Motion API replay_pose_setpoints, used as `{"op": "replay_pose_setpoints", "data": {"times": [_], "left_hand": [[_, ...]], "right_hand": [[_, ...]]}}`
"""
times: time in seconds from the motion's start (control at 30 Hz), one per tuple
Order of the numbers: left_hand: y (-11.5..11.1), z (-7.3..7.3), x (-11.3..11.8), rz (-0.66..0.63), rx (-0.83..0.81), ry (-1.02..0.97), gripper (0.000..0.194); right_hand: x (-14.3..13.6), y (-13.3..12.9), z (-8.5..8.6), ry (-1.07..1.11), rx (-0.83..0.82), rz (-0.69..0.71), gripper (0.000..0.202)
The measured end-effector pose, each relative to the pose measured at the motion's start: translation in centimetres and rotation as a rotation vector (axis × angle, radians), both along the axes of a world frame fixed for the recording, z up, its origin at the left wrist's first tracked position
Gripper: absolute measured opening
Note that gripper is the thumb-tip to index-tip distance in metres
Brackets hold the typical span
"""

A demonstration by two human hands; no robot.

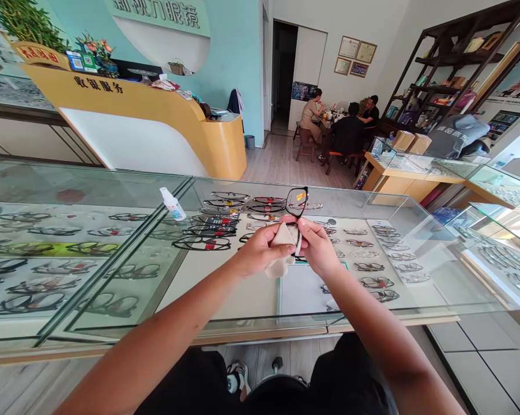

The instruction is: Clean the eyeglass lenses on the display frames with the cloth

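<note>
Above the glass display case, a pair of black-framed glasses [297,202] is held upright on its side, one lens raised and bearing an orange mark. My left hand [262,249] is closed on a beige cloth [278,266], which is folded over the lower part of the glasses. My right hand [318,245] pinches the frame near its middle, touching the cloth's edge. The lower lens is mostly hidden by the cloth and fingers. To the left, a small white bottle [172,205] stands on the glass top.
Rows of glasses [208,243] lie around the case [225,291]. A yellow counter [225,147] is behind on the left. Several people [346,135] sit at a table at the back. Another display counter [409,167] with boxes is at the right.
</note>
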State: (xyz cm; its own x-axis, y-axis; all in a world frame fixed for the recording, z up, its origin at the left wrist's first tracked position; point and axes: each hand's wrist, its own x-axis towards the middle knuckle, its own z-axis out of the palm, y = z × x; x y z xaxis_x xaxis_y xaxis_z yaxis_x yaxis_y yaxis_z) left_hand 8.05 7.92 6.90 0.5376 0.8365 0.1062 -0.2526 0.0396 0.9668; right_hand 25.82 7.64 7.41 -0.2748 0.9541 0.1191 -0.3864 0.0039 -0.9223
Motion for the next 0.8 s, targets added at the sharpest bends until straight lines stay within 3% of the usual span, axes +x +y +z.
{"op": "replay_pose_setpoints", "data": {"times": [0.13,0.33,0.47,0.67,0.8], "left_hand": [[-0.2,0.1,0.4,0.059,-0.051,-0.022,0.077],[-0.5,0.0,1.0,0.176,-0.005,-0.047,0.063],[-0.6,-0.3,1.1,0.174,-0.006,-0.056,0.056],[-0.4,-0.6,1.1,0.152,-0.087,-0.115,0.058],[-0.2,-0.6,1.3,0.115,-0.151,-0.156,0.056]], "right_hand": [[-0.1,-0.1,-0.2,-0.025,0.035,0.002,0.057],[-0.2,-0.5,-0.1,-0.186,0.258,-0.03,0.05],[-0.1,-0.7,0.1,-0.212,0.349,-0.026,0.045],[0.1,-0.5,-0.2,-0.218,0.332,-0.048,0.048],[0.0,-0.5,-0.1,-0.166,0.222,-0.083,0.052]]}}
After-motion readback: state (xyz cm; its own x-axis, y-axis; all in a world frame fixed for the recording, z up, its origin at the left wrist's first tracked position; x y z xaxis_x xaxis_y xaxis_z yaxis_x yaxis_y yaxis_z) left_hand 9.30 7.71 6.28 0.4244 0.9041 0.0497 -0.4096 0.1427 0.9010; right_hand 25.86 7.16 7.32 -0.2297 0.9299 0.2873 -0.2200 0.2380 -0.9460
